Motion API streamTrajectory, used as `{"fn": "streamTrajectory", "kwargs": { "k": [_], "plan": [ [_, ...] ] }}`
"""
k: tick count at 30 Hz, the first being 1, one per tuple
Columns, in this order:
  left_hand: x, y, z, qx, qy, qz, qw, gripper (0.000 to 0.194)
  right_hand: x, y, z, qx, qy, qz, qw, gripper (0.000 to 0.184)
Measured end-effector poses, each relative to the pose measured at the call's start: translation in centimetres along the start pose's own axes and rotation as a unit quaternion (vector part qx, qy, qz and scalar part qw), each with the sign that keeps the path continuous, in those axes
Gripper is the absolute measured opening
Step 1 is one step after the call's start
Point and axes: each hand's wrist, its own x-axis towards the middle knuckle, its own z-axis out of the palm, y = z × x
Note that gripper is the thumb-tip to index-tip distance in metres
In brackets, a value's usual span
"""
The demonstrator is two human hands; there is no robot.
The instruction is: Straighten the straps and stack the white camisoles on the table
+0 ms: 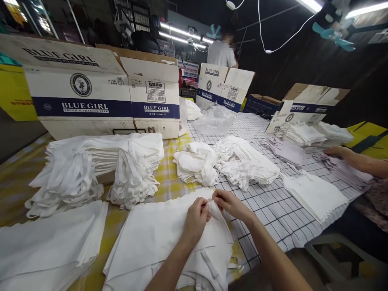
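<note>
one head-worn view only, looking forward and down across the worktop (273, 210) from its near edge. it sits close above the left hand (196, 220) and right hand (230, 204) at 6 o'clock, with cardboard boxes (91, 93) farther off at 10 o'clock.

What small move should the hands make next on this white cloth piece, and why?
Probably pull the pinched bit taut and free. Both the left hand and right hand pinch something small at the top edge of the white cloth bag, which lies flat on the table; what they pinch is too small to tell.
</note>
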Motion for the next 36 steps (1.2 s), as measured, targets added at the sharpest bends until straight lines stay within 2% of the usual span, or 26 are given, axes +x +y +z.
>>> {"fn": "streamTrajectory", "kwargs": {
  "k": [11,15,19,23,26,29,31,33,36],
  "plan": [
    [0.1,-0.1,0.3,0.000,0.022,0.015,1.000,0.020,-0.2,-0.7,0.9,-0.111,0.009,-0.005,0.994,0.011],
    [-0.1,-0.1,0.2,0.005,0.033,0.026,0.999,0.020,-0.2,-0.3,1.3,-0.118,0.051,-0.015,0.992,0.012],
    [-0.1,-0.2,0.2,0.004,0.040,0.029,0.999,0.020,-0.3,0.4,2.1,0.012,0.063,0.032,0.997,0.021],
    [-0.1,-0.2,0.3,-0.002,0.039,0.027,0.999,0.019,-0.3,0.8,2.8,0.149,0.065,0.084,0.983,0.032],
    [-0.1,-0.2,0.3,-0.010,0.035,0.023,0.999,0.018,-0.2,0.7,2.8,0.200,0.072,0.087,0.973,0.034],
    [-0.1,-0.2,0.3,-0.016,0.033,0.020,0.999,0.017,-0.5,0.6,2.7,0.217,0.081,0.079,0.970,0.029],
    [-0.1,-0.1,0.2,-0.020,0.032,0.018,0.999,0.017,-0.9,0.6,2.9,0.194,0.113,0.088,0.971,0.028],
    [-0.2,0.0,0.2,-0.024,0.031,0.018,0.999,0.018,-1.2,0.8,3.1,0.124,0.148,0.094,0.977,0.029],
    [-0.2,0.0,0.2,-0.029,0.026,0.018,0.999,0.017,-1.4,1.1,3.7,0.000,0.151,0.079,0.985,0.028]
  ]
}}
